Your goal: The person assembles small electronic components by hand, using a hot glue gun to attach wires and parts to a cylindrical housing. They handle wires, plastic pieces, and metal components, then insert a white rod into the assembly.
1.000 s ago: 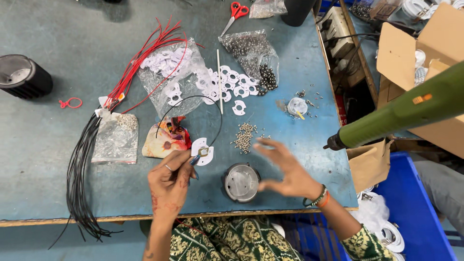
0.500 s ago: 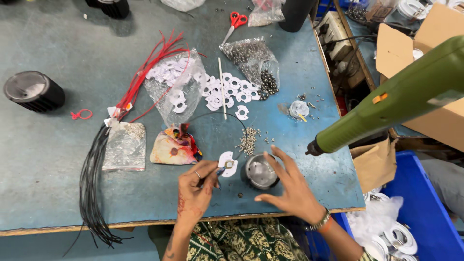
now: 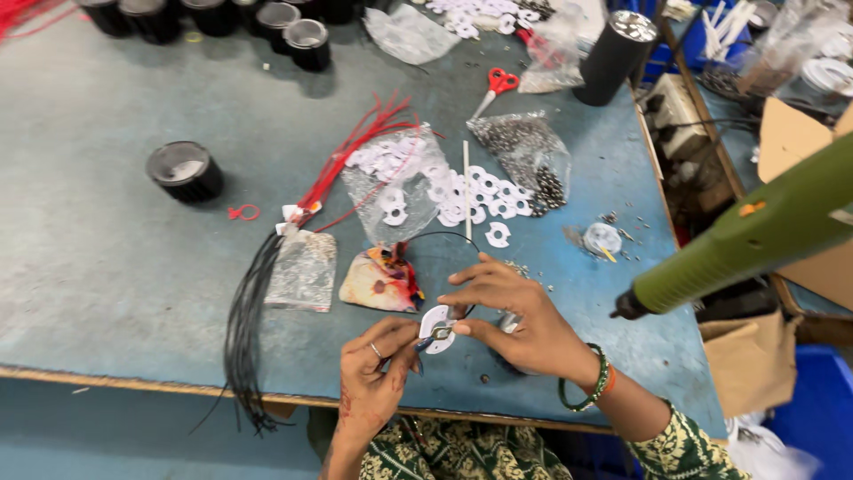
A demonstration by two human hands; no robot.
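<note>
We see a small white disc [image 3: 435, 328] held just above the near edge of the blue-green table [image 3: 115, 267], between the two hands. It is roughly round, so we cannot give it a long axis; its flat face is turned up toward the camera. A thin black wire [image 3: 444, 236] arcs away from it toward the far side of the table and loops back behind the right hand.

The left hand [image 3: 378, 382] comes up from below and pinches the disc's near rim between thumb and forefinger, with something small and dark at that spot that we cannot make out. The right hand [image 3: 515, 320] reaches in from the right, its fingers curled over the disc's right edge and pinching it; a green and orange bangle sits on that wrist.

Just beyond the disc lies a small clear bag with red and orange pieces [image 3: 380, 280], and left of it another clear bag [image 3: 304, 267] beside a bundle of black wires [image 3: 244, 329] that hangs over the table edge. Red wires [image 3: 355, 151] fan out farther back, next to a scatter of more white discs [image 3: 475, 196], a bag of small dark metal parts [image 3: 529, 156] and red-handled scissors [image 3: 498, 86]. A black round cup [image 3: 185, 171] stands alone at the left, and more stand along the far edge.

A green power tool [image 3: 746, 236] hangs at the right, its tip pointing down-left over the table. Cardboard boxes [image 3: 800, 142] and a blue bin [image 3: 813, 418] crowd the right side.
</note>
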